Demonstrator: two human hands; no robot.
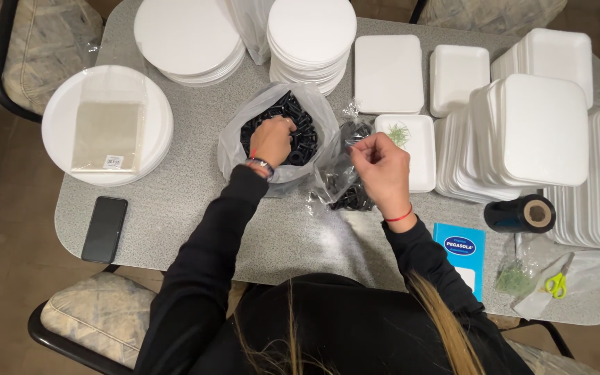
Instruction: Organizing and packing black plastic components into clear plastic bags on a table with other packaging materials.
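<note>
Meanwhile, both hands are busy with small black plastic pieces at two clear bags.

Left hand [271,139] is curled down inside the large bag of black pieces [293,125] mid-table, closed on some, though which I cannot tell. Right hand [383,170] pinches the top of a small clear bag [338,177] just beside it, partly filled, crinkled, sagging. Judged risk: the thin film slipping from that pinch and spilling pieces across the grey table [175,201].

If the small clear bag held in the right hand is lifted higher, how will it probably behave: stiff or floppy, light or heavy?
The small clear bag looks like thin, crinkled film, so it would probably be floppy and sag under the black pieces at its bottom. It seems only partly filled, so likely light. The right hand pinches its top edge; the glossy film could slip.
</note>
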